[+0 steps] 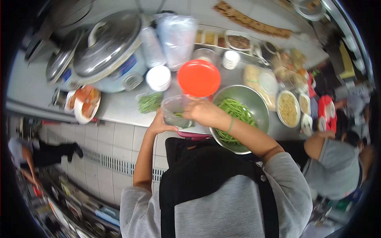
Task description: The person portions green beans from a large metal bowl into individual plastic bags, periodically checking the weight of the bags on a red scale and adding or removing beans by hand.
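Note:
A clear plastic bag [172, 109] stands open at the counter's front edge, with my left hand [160, 122] gripping its near left side. A few green bean pieces [178, 114] show inside it. Over the bag's mouth is my right hand [201, 111], fingers curled down by those pieces; whether it pinches any is hidden. To the right, under my right forearm, a large steel bowl [262, 114] holds a heap of cut green beans [235, 111]. A tied-looking bag of green beans [150, 102] lies just left of the open bag.
A round red lid or plate [198, 78] sits behind my right hand. White cups [158, 78] and large lidded cookers [110, 50] stand at left, with a dish of orange-pink food [88, 105]. Oval food dishes [288, 108] line the right. A co-worker [333, 169] is close at right.

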{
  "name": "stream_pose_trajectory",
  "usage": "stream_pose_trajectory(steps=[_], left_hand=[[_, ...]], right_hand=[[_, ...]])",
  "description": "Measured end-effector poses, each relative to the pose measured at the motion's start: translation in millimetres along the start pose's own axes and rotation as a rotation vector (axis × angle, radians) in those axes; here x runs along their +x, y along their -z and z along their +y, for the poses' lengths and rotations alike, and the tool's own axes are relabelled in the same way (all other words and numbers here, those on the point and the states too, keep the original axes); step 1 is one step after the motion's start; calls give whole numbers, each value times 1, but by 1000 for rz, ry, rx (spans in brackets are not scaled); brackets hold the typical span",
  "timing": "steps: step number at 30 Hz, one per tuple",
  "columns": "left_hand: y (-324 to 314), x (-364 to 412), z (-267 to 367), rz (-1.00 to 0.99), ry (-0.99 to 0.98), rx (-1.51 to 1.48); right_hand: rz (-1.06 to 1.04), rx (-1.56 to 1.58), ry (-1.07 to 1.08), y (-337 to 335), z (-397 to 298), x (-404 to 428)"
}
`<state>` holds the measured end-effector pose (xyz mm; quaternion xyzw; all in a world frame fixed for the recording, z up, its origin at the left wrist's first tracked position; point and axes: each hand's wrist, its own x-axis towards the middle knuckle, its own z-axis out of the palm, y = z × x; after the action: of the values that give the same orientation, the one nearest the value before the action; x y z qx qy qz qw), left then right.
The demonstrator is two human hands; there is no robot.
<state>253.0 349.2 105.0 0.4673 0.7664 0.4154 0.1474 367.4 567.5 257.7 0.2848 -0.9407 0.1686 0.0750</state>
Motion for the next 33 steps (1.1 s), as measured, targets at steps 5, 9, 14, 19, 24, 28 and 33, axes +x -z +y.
stream_pose_trajectory(steps=[5,9,14,19,24,28,33], left_hand=[[-29,23,-26,4,360,-549],[-47,22,-38,284,197,-439],[-47,11,-46,286,363,-441],[-43,10,-43,221,290,-26],[-43,15,-39,268,260,12],[-47,10,-51,353,236,-114],[-45,-10,-95,314,375,-677]], right_hand=[[95,-98,-82,-13,8,5],[416,-106,-99,-31,-4,7],[147,-130,-107,-116,-22,-3],[145,-355,-206,-167,-6,-12],[-7,-506,-179,-177,-7,-7],[31,-254,-196,-187,-3,-6],[-119,273,-241,-154,16,14]])
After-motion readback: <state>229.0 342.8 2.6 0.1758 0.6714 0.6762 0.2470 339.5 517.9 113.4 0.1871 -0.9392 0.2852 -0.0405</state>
